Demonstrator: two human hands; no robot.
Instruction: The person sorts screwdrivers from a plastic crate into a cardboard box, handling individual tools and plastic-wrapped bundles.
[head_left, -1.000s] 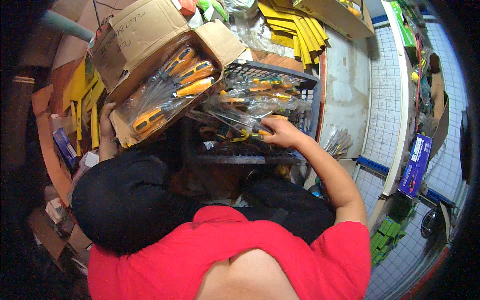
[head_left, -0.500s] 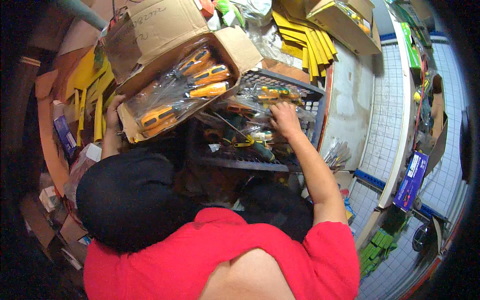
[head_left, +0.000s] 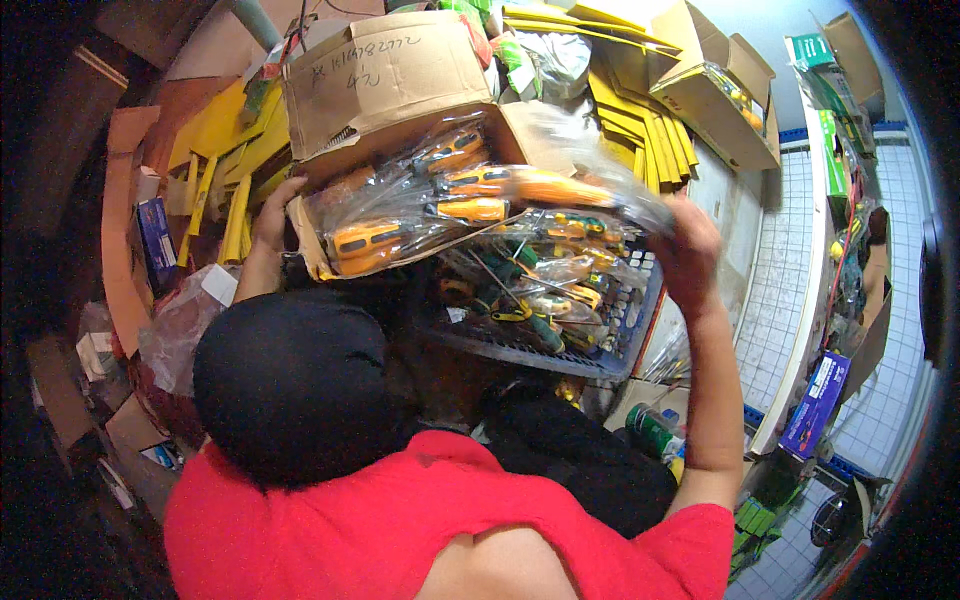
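My left hand [head_left: 270, 212] grips the left edge of an open cardboard box [head_left: 385, 85] that is tilted toward me and holds several orange-handled screwdrivers [head_left: 400, 225] in clear bags. My right hand [head_left: 688, 250] is raised over the right end of a dark plastic crate [head_left: 600, 355]. It holds a clear bag with an orange-handled screwdriver [head_left: 545, 185], blurred by motion, stretched from the hand toward the box mouth. The crate below is full of more bagged screwdrivers [head_left: 545, 300] with green and yellow handles.
Yellow flat cartons [head_left: 640, 110] are stacked behind the crate, and another open box [head_left: 715, 85] sits at the back right. More yellow packs [head_left: 225, 190] lie at the left. A white tiled floor [head_left: 790, 260] runs along the right, with a blue box [head_left: 815, 400] on it.
My right hand rose out of the crate with a bagged screwdriver and swung up and right, toward the box. The box in my left hand stayed tilted in place.
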